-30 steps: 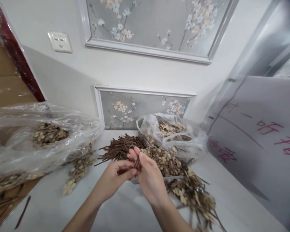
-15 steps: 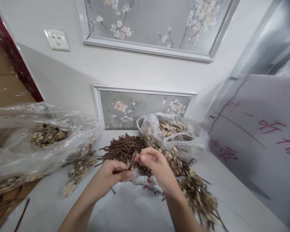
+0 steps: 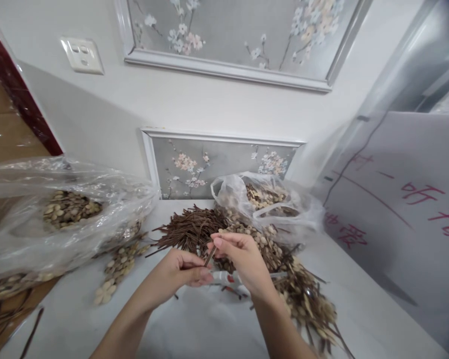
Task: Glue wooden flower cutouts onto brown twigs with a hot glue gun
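Observation:
Between my two hands runs a short brown strip (image 3: 210, 256), tilted up to the right. My left hand (image 3: 185, 269) pinches its lower end between thumb and fingers. At the upper end, the thumb and fingertips of my right hand (image 3: 236, 254) are closed on the same strip. Just behind the hands lies a heap of thin dark brown strips (image 3: 190, 227). A white tube with a red mark (image 3: 222, 277) lies on the table below my right hand, partly hidden by it.
Clusters of beige, flower-like pieces (image 3: 262, 244) lie at the right of the white table (image 3: 194, 329), more (image 3: 115, 269) at the left. A clear plastic bag (image 3: 112, 184) holds similar pieces on the left, and a white bag (image 3: 303, 209) stands back right. A wall rises behind.
My right fingers have closed onto the strip's upper end, where they were beside it before. The strip now shows a narrower side. The view has shifted slightly.

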Demonstrator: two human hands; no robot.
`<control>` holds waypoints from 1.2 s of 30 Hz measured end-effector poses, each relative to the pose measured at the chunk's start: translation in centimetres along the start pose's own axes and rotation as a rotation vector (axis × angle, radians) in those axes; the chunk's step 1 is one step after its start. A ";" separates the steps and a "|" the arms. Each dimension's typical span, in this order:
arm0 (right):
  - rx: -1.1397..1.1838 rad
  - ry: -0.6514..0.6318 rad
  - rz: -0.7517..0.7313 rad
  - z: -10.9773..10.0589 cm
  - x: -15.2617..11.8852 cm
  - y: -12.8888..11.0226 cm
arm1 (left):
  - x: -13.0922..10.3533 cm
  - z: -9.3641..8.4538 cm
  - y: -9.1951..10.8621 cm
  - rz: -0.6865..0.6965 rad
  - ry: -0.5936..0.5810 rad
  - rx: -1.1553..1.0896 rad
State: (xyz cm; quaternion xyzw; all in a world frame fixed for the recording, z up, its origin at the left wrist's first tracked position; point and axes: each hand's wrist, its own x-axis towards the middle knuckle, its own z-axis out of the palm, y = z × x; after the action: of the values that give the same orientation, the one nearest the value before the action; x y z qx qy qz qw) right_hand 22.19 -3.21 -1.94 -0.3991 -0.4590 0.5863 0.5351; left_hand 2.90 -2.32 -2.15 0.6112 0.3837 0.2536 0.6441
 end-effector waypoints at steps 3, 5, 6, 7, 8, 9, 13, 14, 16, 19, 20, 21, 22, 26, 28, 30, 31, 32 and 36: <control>0.008 0.017 -0.004 -0.3 0.2 0.1 | 0.2 -0.1 -0.1 -0.008 -0.004 -0.006; -0.003 0.023 -0.014 -0.5 0.2 0.1 | 0.2 -0.1 -0.2 -0.005 -0.007 -0.001; -0.013 0.025 -0.018 -0.5 0.2 0.1 | 0.3 -0.2 -0.3 -0.001 -0.008 0.007; -0.023 0.028 -0.022 -0.6 0.2 0.0 | 0.3 -0.2 -0.3 0.000 -0.008 0.015; -0.032 0.032 -0.024 -0.7 0.2 0.0 | 0.3 -0.3 -0.4 -0.002 -0.009 0.023; -0.041 0.039 -0.023 -0.8 0.2 -0.1 | 0.3 -0.4 -0.5 -0.006 -0.012 0.029; -0.093 0.079 -0.017 -1.1 0.2 -0.3 | 0.2 -0.6 -0.6 -0.036 -0.027 0.007; -0.109 0.090 -0.023 -1.1 0.3 -0.3 | 0.1 -0.6 -0.7 -0.040 -0.020 0.008; -0.140 0.107 -0.034 -1.2 0.4 -0.3 | -0.1 -0.6 -0.6 -0.031 0.004 0.039; -0.170 0.121 -0.023 -1.1 0.4 -0.3 | -0.4 -0.6 -0.4 0.010 0.011 0.159; -0.176 0.122 -0.017 -1.0 0.4 -0.4 | -0.5 -0.7 -0.2 0.026 0.014 0.215; -0.183 0.123 -0.011 -1.0 0.4 -0.5 | -0.6 -0.8 -0.1 0.045 0.020 0.281; -0.194 0.124 -0.008 -1.0 0.4 -0.6 | -0.6 -0.8 0.1 0.061 0.033 0.351; -0.234 0.123 -0.003 -1.0 0.2 -0.8 | -0.3 -0.5 0.4 0.093 0.150 0.476; -0.230 0.103 0.005 -0.8 0.2 -0.8 | 0.1 0.1 0.1 0.113 0.207 0.421; -0.218 0.076 0.012 -0.5 0.1 -0.6 | 0.6 0.6 -0.2 0.153 0.249 0.383; -0.214 0.065 0.014 -0.3 0.1 -0.6 | 0.8 0.8 -0.4 0.172 0.265 0.386; -0.212 0.059 0.014 -0.2 0.0 -0.5 | 1.0 0.9 -0.5 0.188 0.278 0.397; -0.252 0.049 0.016 0.0 -0.1 -0.4 | 0.9 0.7 -0.2 0.245 0.226 0.458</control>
State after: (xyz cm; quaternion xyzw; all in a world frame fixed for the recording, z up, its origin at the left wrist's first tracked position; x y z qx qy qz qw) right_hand 22.31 -3.30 -1.51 -0.4810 -0.5126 0.5184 0.4870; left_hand 4.00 -2.03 -2.55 0.7503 0.4237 0.3031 0.4069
